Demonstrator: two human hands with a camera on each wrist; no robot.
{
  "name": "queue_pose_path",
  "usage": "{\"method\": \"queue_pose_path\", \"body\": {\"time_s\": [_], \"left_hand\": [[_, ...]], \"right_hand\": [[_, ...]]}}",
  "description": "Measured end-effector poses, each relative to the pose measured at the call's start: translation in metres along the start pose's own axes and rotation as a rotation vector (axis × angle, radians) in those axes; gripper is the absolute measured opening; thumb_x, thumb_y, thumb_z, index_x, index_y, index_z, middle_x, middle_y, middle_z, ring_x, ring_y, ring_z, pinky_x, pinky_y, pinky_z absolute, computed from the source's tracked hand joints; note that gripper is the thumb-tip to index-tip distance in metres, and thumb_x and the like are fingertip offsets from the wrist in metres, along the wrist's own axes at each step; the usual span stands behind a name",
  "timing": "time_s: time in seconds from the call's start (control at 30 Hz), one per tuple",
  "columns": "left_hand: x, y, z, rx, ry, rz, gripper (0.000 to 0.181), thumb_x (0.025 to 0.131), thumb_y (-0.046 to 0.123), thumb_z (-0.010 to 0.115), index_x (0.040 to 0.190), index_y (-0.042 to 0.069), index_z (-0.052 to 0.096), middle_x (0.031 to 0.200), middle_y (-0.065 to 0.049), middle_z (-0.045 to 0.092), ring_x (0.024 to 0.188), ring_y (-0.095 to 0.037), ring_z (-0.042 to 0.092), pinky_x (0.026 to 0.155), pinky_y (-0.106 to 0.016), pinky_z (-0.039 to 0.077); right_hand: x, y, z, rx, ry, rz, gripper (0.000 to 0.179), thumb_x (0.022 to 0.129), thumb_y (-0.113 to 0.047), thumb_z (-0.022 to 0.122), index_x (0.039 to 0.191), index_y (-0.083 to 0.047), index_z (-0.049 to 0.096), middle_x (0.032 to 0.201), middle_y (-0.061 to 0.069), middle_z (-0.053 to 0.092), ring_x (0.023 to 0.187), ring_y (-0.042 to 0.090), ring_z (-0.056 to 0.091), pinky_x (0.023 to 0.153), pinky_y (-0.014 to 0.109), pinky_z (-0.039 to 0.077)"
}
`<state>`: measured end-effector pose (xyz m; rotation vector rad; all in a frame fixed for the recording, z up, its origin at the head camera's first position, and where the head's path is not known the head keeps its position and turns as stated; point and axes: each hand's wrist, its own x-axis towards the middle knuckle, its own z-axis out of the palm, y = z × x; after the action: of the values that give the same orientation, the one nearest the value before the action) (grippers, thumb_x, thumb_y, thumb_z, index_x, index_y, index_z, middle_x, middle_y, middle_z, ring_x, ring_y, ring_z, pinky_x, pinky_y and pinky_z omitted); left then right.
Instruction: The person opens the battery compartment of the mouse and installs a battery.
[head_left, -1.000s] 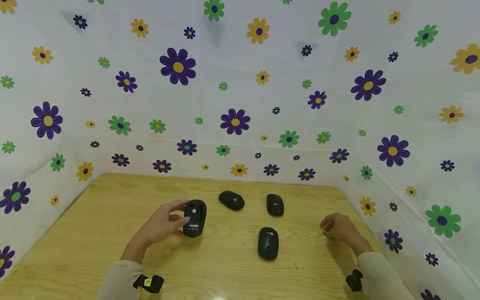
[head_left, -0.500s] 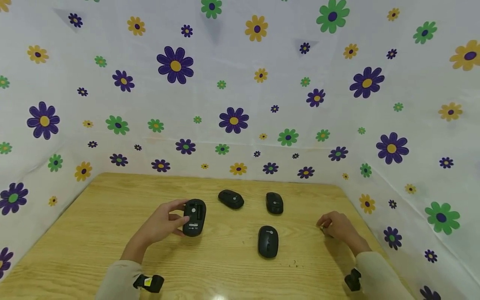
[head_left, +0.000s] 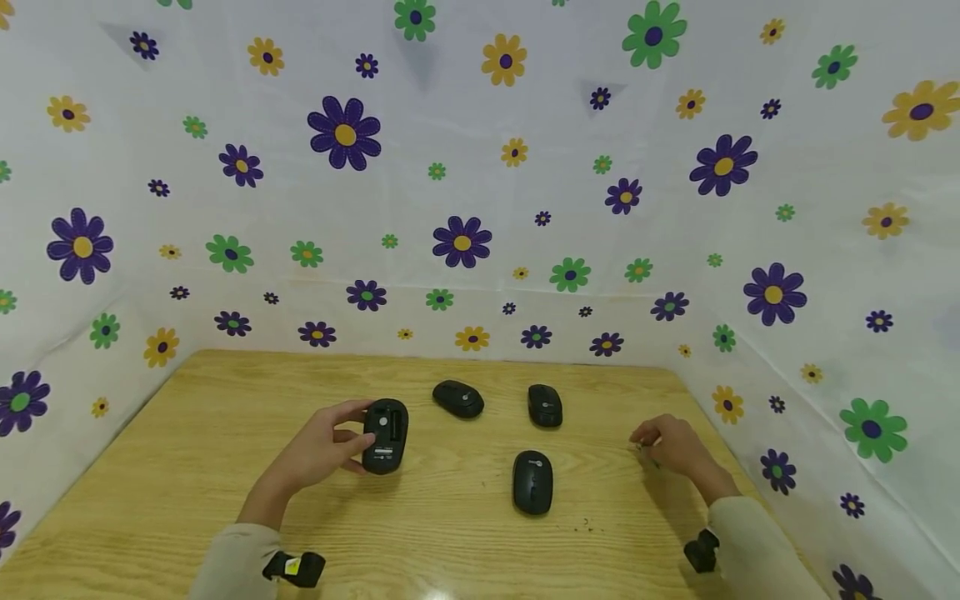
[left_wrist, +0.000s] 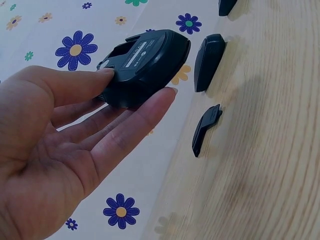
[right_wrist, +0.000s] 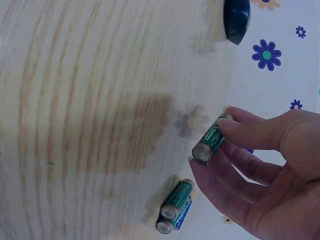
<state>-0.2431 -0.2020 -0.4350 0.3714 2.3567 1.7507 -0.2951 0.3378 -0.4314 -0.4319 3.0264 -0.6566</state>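
My left hand point(head_left: 322, 450) holds a black computer mouse point(head_left: 386, 437) up on its side. Its underside faces me, with the battery compartment uncovered; in the left wrist view the thumb presses on the mouse point(left_wrist: 150, 65) and the fingers support it from below. At the right, my right hand point(head_left: 675, 450) pinches a green battery point(right_wrist: 212, 137) between thumb and fingers, just above the table. Two more green batteries point(right_wrist: 175, 205) lie side by side under that hand. A thin, dark curved piece point(left_wrist: 207, 130), like a battery cover, lies on the table beyond the left hand.
Three other black mice rest on the wooden table point(head_left: 262, 392): one at the back centre point(head_left: 457, 400), one to its right point(head_left: 545, 406), one nearer point(head_left: 532, 483). Small dark specks point(head_left: 588, 525) lie near the front. Flower-patterned white sheeting point(head_left: 480, 192) closes off the back and sides.
My right hand has shifted slightly left, and its fingertips have turned a little. The left hand keeps the mouse in nearly the same place. The head view has drifted slightly.
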Motion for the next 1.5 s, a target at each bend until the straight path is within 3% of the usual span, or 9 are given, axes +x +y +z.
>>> {"method": "queue_pose_path", "body": {"time_s": [0.2,0.5,0.9,1.2,1.5], "left_hand": [[0.000,-0.002,-0.003,0.011,0.011,-0.002,0.059,0.103,0.003,0.060,0.157,0.000,0.037,0.150,-0.035,0.043,0.110,-0.031,0.072,0.077,-0.045,0.067],[-0.003,-0.001,-0.003,0.010,0.014,-0.001,0.059,0.102,0.003,0.061,0.156,-0.001,0.037,0.149,-0.036,0.044,0.110,-0.031,0.072,0.075,-0.042,0.067],[-0.004,-0.001,-0.003,-0.008,-0.012,0.018,0.060,0.102,0.004,0.061,0.156,-0.002,0.036,0.147,-0.038,0.043,0.110,-0.033,0.072,0.077,-0.047,0.067],[-0.003,-0.003,-0.007,-0.002,-0.004,0.022,0.060,0.103,0.002,0.060,0.158,0.013,0.038,0.144,-0.035,0.045,0.107,-0.031,0.072,0.077,-0.052,0.066],[-0.001,-0.003,-0.006,-0.007,-0.027,0.039,0.059,0.103,0.004,0.061,0.157,0.011,0.039,0.144,-0.037,0.044,0.109,-0.033,0.072,0.077,-0.051,0.066]], "right_hand": [[-0.001,-0.007,-0.003,0.007,0.008,-0.019,0.017,0.087,0.004,0.072,0.103,0.004,0.076,0.093,0.021,0.075,0.081,0.031,0.070,0.067,0.044,0.061],[0.005,-0.021,0.000,0.132,0.006,0.019,0.023,0.091,0.002,0.069,0.113,0.007,0.074,0.101,0.027,0.074,0.074,0.022,0.071,0.059,0.030,0.062],[0.015,-0.042,0.007,0.178,-0.002,0.027,0.023,0.093,0.000,0.070,0.115,0.005,0.074,0.106,0.027,0.073,0.084,0.029,0.073,0.064,0.035,0.065],[0.026,-0.065,0.005,0.211,0.008,0.029,0.024,0.093,0.001,0.068,0.116,0.004,0.075,0.106,0.025,0.073,0.081,0.023,0.074,0.066,0.034,0.066],[0.032,-0.081,0.005,0.245,0.003,0.000,0.022,0.094,0.003,0.068,0.114,0.005,0.075,0.106,0.026,0.072,0.079,0.025,0.074,0.067,0.036,0.066]]}}
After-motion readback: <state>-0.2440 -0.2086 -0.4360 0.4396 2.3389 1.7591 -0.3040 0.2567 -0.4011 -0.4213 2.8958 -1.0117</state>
